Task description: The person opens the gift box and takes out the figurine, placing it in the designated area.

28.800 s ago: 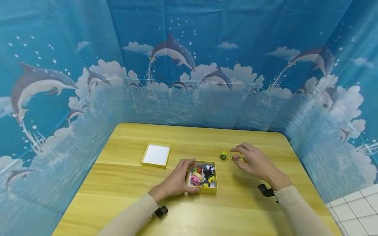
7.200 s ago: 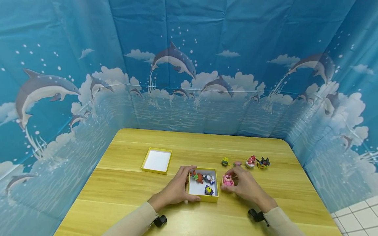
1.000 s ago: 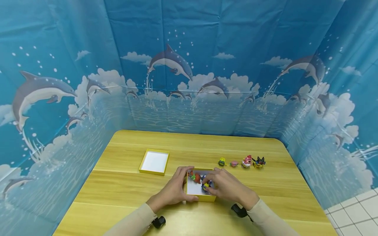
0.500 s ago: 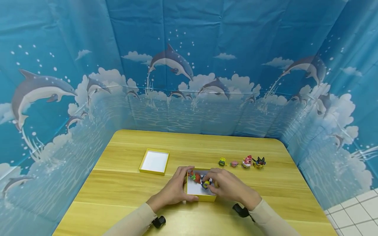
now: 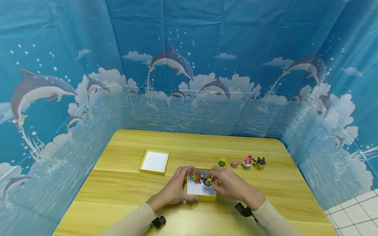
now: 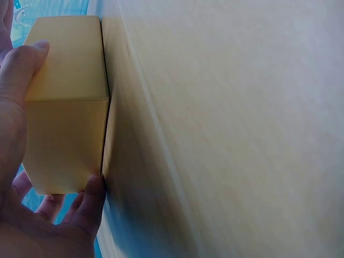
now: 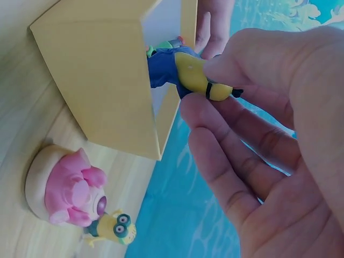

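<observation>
My left hand (image 5: 174,186) grips the left side of a yellow box (image 5: 203,198) with a white inside, thumb at the front and fingers at the back. Over the box's right half, my right hand (image 5: 230,184) pinches a yellow-and-blue toy figurine (image 7: 188,70) between thumb and fingers. Its blue part still overlaps the box opening in the right wrist view. A reddish-orange figurine with green (image 5: 195,177) lies in the box's back left corner. A dark figurine seen earlier beside it is mostly hidden by the hand and the held figurine.
The box lid (image 5: 154,161) lies white side up at the back left. Toward the back right stand a small yellow figurine (image 5: 222,161), a pink one (image 5: 234,163), a pink-and-white one (image 5: 246,162) and a dark-eared one (image 5: 259,162). A pink bear figurine (image 7: 75,188) sits beside the box.
Several figurines have gone from the box to the table over the longer span. In the last second my right hand has raised the yellow-and-blue figurine slightly rightward. My left hand stays put.
</observation>
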Tool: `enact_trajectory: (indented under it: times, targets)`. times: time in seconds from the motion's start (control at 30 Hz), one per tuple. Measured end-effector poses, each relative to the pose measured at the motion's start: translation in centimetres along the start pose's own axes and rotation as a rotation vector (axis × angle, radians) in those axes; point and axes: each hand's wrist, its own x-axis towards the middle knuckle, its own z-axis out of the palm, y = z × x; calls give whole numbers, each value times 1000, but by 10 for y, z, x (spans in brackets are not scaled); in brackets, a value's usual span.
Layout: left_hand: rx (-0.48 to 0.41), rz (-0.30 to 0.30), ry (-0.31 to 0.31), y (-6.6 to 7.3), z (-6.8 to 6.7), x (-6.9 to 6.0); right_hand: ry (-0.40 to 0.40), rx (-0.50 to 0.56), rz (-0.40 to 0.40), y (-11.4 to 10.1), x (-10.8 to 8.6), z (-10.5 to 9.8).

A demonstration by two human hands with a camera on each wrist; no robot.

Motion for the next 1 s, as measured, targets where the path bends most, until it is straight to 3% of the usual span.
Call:
enact_trajectory:
  times: [0.47, 0.73, 1.0]
  targets:
    - [9, 8, 12, -3, 2, 1, 62, 10, 9, 6, -7, -9]
    - [2, -4, 7, -4, 3, 1, 95, -105, 42, 6, -13, -16]
    - [6, -13, 12, -4, 3, 2, 113, -85, 45, 11, -20, -25]
